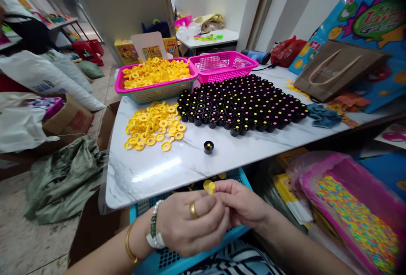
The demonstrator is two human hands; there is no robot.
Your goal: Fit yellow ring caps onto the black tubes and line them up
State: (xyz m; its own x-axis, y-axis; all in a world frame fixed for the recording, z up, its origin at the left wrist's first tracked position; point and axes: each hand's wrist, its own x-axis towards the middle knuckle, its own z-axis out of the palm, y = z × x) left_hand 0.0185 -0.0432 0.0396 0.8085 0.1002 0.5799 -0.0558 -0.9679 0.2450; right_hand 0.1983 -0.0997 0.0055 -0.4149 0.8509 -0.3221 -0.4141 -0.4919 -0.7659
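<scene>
My left hand [193, 222], with a gold ring and bracelets on it, is closed over the front of the table edge, its fingertips pressed together. Against it, my right hand [242, 203] pinches with thumb and forefinger. A small yellow plastic piece [209, 186] pokes out between the fingertips of both hands; its lower part is hidden. Beyond them on the table stands a single black round cup [208, 147] with coloured bits inside. Left of it lies a loose pile of yellow ring-shaped plastic pieces [152, 125]. Below my hands is a blue basket [242, 178], mostly covered.
Rows of black cups [241, 102] with yellow and pink dots fill the table's middle. Behind are a pink basket of yellow pieces [155, 74] and another pink basket [222, 66]. A brown paper bag [336, 70] leans right. A pink tray of colourful bits [358, 216] sits lower right.
</scene>
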